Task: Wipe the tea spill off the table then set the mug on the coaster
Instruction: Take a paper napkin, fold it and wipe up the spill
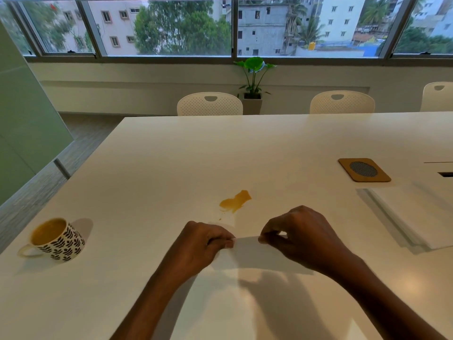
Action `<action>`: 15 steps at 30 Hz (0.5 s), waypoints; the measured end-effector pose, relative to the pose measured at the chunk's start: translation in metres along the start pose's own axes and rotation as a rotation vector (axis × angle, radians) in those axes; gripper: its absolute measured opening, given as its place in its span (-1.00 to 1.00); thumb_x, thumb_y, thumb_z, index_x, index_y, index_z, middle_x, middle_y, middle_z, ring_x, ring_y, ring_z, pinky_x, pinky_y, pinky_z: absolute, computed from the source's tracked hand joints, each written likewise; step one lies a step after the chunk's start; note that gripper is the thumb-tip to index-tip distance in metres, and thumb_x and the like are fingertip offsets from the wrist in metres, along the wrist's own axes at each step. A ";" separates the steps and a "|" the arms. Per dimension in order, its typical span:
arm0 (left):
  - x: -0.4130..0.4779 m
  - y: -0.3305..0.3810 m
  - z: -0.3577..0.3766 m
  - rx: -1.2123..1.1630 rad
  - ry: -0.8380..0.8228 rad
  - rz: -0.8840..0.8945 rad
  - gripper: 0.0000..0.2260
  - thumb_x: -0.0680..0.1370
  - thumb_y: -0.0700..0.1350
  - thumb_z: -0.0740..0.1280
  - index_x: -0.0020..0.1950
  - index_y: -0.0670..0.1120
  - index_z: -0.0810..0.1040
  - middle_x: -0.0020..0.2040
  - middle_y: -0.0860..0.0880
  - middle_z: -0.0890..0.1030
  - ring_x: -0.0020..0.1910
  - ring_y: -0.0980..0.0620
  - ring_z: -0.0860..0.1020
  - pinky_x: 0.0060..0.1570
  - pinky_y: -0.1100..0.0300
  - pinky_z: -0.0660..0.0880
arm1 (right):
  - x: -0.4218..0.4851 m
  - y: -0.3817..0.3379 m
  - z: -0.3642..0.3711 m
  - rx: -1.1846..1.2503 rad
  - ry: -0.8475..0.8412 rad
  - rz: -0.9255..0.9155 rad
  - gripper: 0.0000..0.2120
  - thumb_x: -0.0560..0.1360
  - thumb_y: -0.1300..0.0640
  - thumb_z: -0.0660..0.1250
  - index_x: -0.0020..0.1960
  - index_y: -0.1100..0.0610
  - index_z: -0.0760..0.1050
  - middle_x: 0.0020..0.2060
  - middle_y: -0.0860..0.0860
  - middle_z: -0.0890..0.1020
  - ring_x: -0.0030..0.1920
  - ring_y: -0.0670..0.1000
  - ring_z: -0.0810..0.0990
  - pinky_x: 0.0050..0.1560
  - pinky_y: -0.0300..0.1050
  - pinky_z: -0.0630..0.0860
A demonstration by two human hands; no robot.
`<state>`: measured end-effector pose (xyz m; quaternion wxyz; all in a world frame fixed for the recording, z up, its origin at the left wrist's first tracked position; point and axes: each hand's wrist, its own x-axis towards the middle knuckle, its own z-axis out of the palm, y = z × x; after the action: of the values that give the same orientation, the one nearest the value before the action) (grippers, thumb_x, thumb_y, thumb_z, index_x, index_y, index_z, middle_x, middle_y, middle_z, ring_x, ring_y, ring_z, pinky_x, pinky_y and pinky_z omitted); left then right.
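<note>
An orange-brown tea spill (pixel 235 201) lies on the white table (pixel 171 155), just beyond my hands. My left hand (pixel 206 241) and my right hand (pixel 299 231) each pinch an upper corner of a white tissue (pixel 255 253), held stretched between them just above the table's near part. A white mug (pixel 57 239) with a black leaf pattern, holding tea, stands at the near left, handle pointing left. The brown square coaster (pixel 364 170) with a dark round centre sits at the far right.
A stack of white tissues (pixel 416 217) lies at the right, below the coaster. A cable slot (pixel 445 174) is at the right edge. White chairs (pixel 209 104) stand behind the table's far edge, with a potted plant (pixel 253 79) by the window.
</note>
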<state>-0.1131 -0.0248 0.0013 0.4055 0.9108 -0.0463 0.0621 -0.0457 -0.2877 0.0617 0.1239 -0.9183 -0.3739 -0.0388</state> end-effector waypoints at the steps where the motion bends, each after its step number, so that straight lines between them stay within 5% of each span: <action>1: 0.000 -0.003 -0.004 -0.007 0.017 -0.009 -0.88 0.57 -0.17 0.56 0.04 0.03 0.84 -0.14 0.37 0.75 -0.06 0.35 0.72 -0.02 0.51 0.52 | -0.001 0.003 -0.002 0.030 -0.001 0.026 -0.80 0.62 -0.21 0.40 0.15 -0.19 0.73 -0.03 -0.29 0.79 -0.08 -0.22 0.74 0.14 -0.13 0.63; 8: 0.002 -0.021 -0.025 0.017 0.093 -0.070 -0.86 0.54 -0.23 0.59 -0.03 0.02 0.85 -0.21 0.47 0.71 -0.10 0.37 0.72 -0.06 0.53 0.52 | -0.011 0.029 -0.013 0.166 0.027 0.154 -0.81 0.61 -0.15 0.44 0.12 -0.13 0.76 -0.06 -0.25 0.79 -0.08 -0.22 0.73 0.01 -0.12 0.70; 15: 0.002 -0.029 -0.031 0.005 0.088 -0.101 -0.87 0.57 -0.17 0.58 0.02 0.05 0.85 -0.10 0.25 0.81 -0.08 0.30 0.74 -0.02 0.37 0.62 | -0.023 0.054 -0.017 0.372 0.136 0.235 -0.95 0.56 0.03 0.53 -0.02 -0.07 0.78 -0.21 -0.25 0.78 -0.13 -0.18 0.76 -0.01 0.01 0.74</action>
<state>-0.1095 0.0179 0.0010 0.4075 0.9094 0.0177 0.0818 -0.0244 -0.3453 0.0635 0.3197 -0.9122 -0.2559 -0.0163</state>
